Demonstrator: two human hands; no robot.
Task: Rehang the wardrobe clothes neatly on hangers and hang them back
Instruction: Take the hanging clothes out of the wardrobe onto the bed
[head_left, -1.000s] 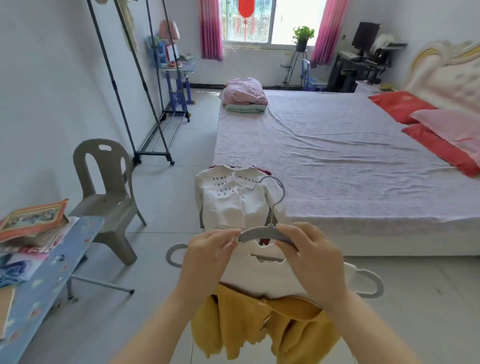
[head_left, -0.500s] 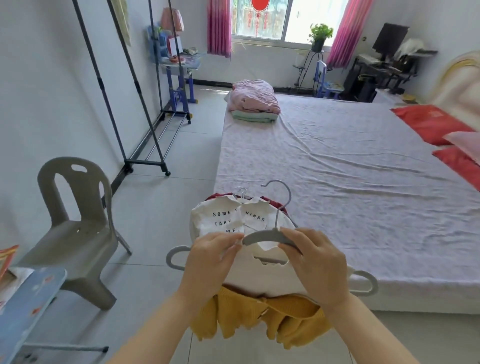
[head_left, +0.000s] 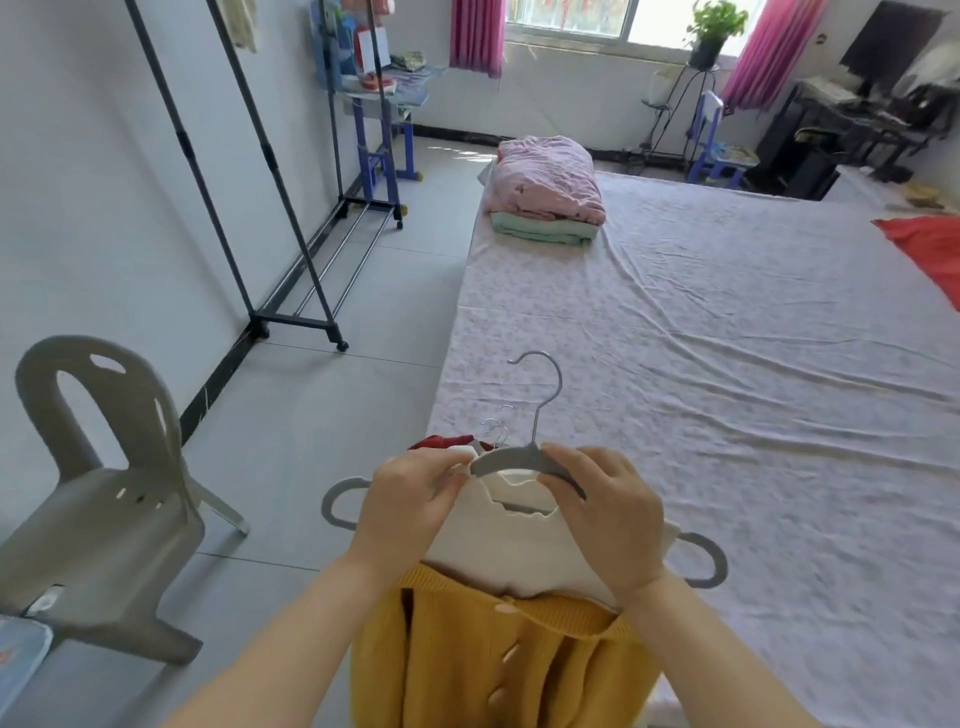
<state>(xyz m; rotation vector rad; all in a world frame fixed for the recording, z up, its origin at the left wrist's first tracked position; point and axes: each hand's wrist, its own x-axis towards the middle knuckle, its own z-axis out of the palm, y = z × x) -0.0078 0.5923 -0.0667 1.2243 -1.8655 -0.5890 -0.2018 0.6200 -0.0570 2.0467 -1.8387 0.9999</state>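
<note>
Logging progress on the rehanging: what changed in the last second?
The person stepped closer to the bed; the lettering on the printed top is now hidden behind the left hand. Unchanged: it and the right hand grip the grey hanger in the white garment, yellow cardigan below.

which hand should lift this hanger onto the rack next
Probably right: the right hand grips the grey hanger beside its hook, while the left hand only pinches the white top.
</note>
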